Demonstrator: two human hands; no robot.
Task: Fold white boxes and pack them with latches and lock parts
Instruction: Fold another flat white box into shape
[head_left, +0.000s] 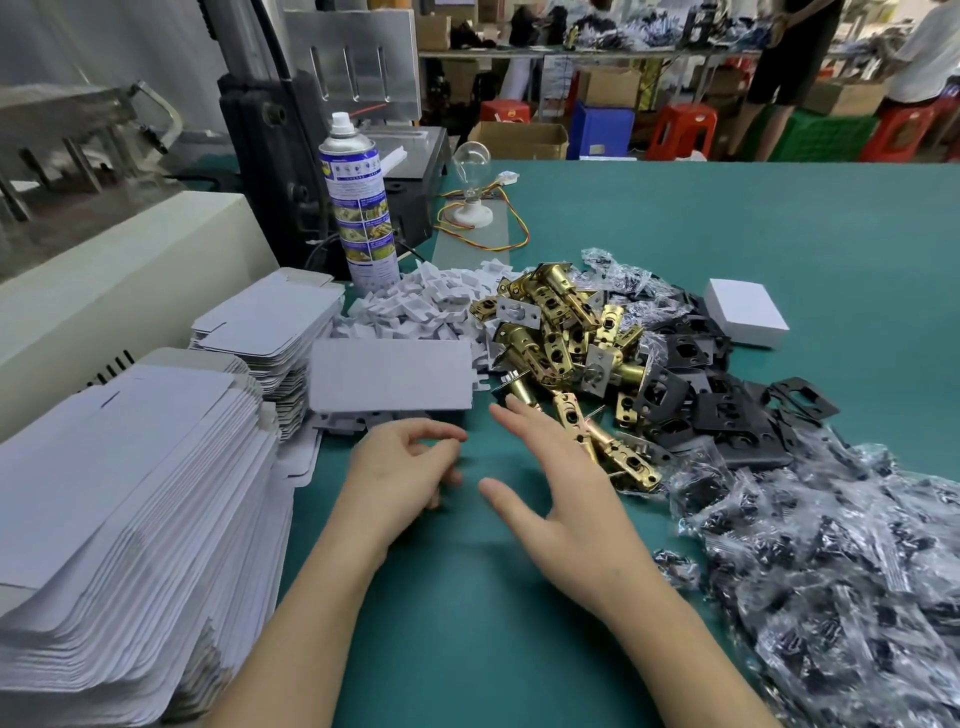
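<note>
Flat white box blanks (119, 499) are stacked at the left, with a second stack (270, 332) behind. One grey-white blank (389, 374) lies across the table just beyond my hands. A heap of brass latches (566, 338) fills the middle, black strike plates (727, 410) lie to its right, and small screw bags (831, 561) spread at the right. A folded white box (745, 312) sits farther right. My left hand (405, 473) hovers over the green table with fingers loosely curled, holding nothing. My right hand (561, 483) is spread flat, fingertips reaching the nearest latch.
White plastic inserts (415, 301) are piled behind the blank. A spray can (358, 202) stands upright at the back, beside a bulb on a wired socket (471, 182). Machines line the left edge. Green table (727, 218) stretches to the far right; people and stools stand beyond.
</note>
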